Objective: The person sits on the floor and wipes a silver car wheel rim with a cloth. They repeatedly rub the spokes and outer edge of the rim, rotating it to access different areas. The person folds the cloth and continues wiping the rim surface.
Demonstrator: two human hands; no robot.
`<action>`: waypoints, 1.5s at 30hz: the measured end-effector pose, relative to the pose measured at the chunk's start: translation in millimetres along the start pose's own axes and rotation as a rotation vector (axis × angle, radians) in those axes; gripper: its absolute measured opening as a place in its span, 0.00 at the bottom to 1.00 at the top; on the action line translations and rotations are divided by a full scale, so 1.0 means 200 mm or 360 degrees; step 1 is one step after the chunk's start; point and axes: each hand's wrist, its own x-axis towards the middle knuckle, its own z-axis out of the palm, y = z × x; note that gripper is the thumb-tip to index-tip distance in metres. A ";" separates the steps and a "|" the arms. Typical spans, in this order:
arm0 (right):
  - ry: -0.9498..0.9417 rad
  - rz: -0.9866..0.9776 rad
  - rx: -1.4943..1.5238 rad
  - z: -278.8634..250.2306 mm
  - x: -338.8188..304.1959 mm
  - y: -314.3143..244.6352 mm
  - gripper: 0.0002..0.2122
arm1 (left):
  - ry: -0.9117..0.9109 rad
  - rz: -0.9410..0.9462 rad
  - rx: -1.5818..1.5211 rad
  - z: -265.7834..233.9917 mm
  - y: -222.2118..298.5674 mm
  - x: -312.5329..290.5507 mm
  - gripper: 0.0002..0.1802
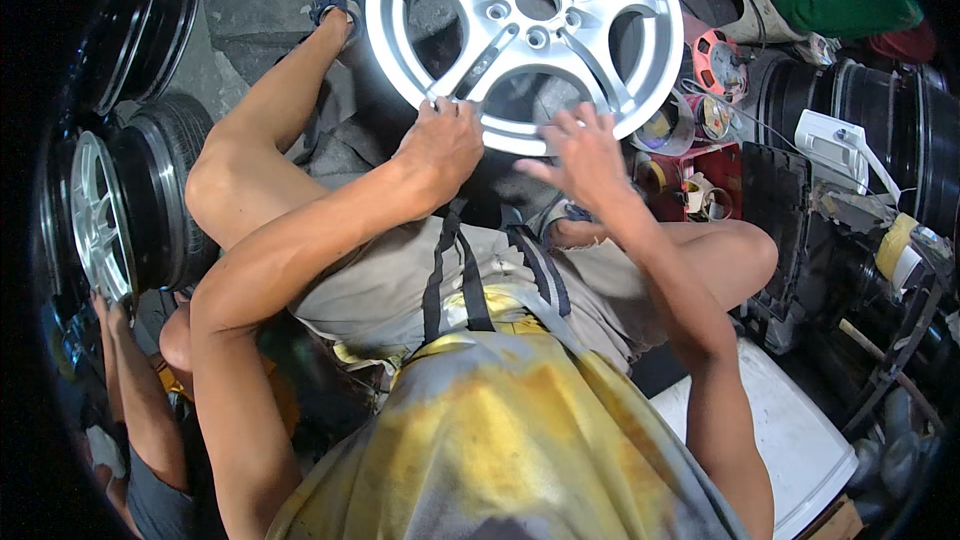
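A silver alloy wheel rim (447, 90) without a tyre stands in front of me, its spoked face and bolt holes turned up toward me. My left hand (440, 148) is closed on the near left edge of the rim, its fingers curled over the lip. Close to the near right edge is my right hand (590, 162), its fingers spread and a little blurred. No object shows in it, and I cannot tell whether its fingertips touch the metal. What supports the rim underneath is hidden.
At the left, another person's hands (115, 310) hold a second silver wheel (98, 215) beside a tyre (175, 180). On the right are dark wheel barrels (850, 105), a red box (718, 172) with small items, an orange reel (718, 65) and a white board (775, 430).
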 end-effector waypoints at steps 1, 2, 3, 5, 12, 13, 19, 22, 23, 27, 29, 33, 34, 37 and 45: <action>-0.0062 0.0054 -0.0113 0.05 -0.03 0.09 0.26 | 0.0035 0.0072 -0.0034 -0.02 0.01 0.02 0.20; -0.0126 0.0108 -0.0225 0.11 -0.06 0.16 0.24 | 0.0070 0.0131 -0.0134 -0.02 0.02 0.04 0.20; -0.0086 0.0131 -0.0104 0.12 -0.03 0.11 0.21 | 0.0097 0.0174 -0.0235 0.01 0.02 0.04 0.20; 0.0022 0.0194 0.0117 0.13 0.09 -0.15 0.17 | 0.0143 0.0269 -0.0415 0.04 0.03 0.10 0.14; -0.0124 0.0043 -0.0296 -0.11 -0.10 0.20 0.17 | 0.0132 0.0169 -0.0468 0.05 0.11 0.14 0.29; -0.0110 -0.0014 -0.0397 -0.09 -0.09 0.20 0.17 | 0.0156 0.0220 -0.0566 0.07 0.13 0.16 0.29; -0.0179 0.0033 -0.0499 -0.07 -0.09 0.18 0.17 | 0.0209 0.0087 -0.0590 0.13 0.16 0.19 0.28; -0.0243 0.0059 -0.0375 -0.12 -0.07 0.18 0.16 | 0.0134 0.0031 -0.0480 0.13 0.14 0.18 0.25; -0.0273 0.0067 -0.0332 -0.13 -0.06 0.19 0.16 | 0.0145 0.0022 -0.0480 0.12 0.16 0.18 0.23; -0.0298 -0.0060 0.0265 -0.23 -0.06 0.32 0.09 | 0.0106 0.0037 -0.0510 0.10 0.20 0.22 0.18; -0.0172 -0.0086 0.0593 -0.29 -0.08 0.37 0.07 | 0.0103 0.0071 -0.0623 0.08 0.22 0.24 0.17; 0.0267 0.0659 0.1073 -0.24 -0.10 0.43 0.09 | 0.0339 0.0353 -0.1182 0.08 0.30 0.38 0.20; 0.0263 0.0695 0.0982 -0.20 -0.07 0.42 0.09 | 0.0305 0.0425 -0.1233 0.06 0.29 0.41 0.21; 0.0223 0.0819 0.0604 -0.07 0.00 0.30 0.10 | 0.0006 0.0555 -0.1324 -0.14 0.16 0.42 0.24; 0.0606 0.0250 0.0262 -0.02 0.31 0.29 0.14 | 0.0941 0.0019 -0.1008 -0.62 -0.70 0.25 0.15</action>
